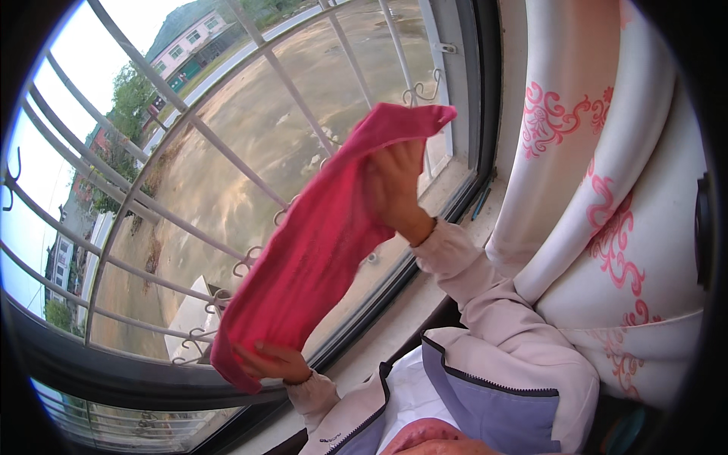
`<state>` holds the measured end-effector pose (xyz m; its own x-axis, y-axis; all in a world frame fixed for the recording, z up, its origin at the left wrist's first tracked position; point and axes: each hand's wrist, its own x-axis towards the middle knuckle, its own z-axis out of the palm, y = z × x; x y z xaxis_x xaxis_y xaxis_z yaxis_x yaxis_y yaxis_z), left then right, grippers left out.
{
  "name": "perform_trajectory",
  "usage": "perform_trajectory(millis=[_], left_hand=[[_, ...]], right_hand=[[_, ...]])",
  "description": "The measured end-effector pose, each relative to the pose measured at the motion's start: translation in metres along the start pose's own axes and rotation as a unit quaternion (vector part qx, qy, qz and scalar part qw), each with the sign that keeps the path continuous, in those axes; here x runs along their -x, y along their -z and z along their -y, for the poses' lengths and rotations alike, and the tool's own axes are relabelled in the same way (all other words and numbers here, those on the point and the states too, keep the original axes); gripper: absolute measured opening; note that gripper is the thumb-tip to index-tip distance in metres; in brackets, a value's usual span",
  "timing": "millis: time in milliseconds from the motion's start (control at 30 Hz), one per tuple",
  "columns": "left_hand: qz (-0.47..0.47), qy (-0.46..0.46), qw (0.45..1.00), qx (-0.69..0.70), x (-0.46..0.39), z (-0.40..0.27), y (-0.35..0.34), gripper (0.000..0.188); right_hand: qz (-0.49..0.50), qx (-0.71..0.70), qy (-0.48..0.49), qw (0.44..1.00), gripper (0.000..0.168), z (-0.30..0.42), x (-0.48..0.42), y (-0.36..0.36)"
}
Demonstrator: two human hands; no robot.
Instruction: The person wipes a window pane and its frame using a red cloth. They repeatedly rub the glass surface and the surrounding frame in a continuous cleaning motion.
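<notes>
A red cloth (307, 244) is stretched between my two hands in front of the barred window, running from lower left to upper right. My left hand (267, 362) grips its lower end, with the cloth's edge folded around the fingers. At the upper end, my right hand (395, 182) lies against the cloth with its fingers spread upwards under a raised flap; the thumb side is partly hidden by the fabric, so its hold is unclear. One corner of the cloth sticks out past the right fingers.
White metal window bars (227, 159) with scrolls stand behind the cloth. The dark window frame (387, 296) and pale sill (364, 341) run diagonally below. A white curtain (569, 227) with pink patterns hangs at the right. A thin blue object (481, 203) lies on the sill.
</notes>
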<state>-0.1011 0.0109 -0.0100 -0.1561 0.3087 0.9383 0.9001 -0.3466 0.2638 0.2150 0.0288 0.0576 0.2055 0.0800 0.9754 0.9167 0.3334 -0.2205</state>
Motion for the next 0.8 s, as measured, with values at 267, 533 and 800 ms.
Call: perform_trajectory(millis=[267,533,800], left_hand=[[-0.081,0.074,0.918,0.382,0.029,0.063,-0.019,0.037],[-0.014,-0.017,0.999,0.03,-0.006,-0.002,-0.002,0.04],[-0.094,-0.071,0.993,0.03,-0.032,0.014,0.006,0.056]], right_hand=[[0.168,-0.057,0.086,0.98,0.021,0.001,0.094,0.002],[0.019,-0.055,0.108,0.992,0.018,0.029,-0.019,-0.008],[0.146,-0.176,0.224,0.947,0.031,0.08,-0.04,-0.015]])
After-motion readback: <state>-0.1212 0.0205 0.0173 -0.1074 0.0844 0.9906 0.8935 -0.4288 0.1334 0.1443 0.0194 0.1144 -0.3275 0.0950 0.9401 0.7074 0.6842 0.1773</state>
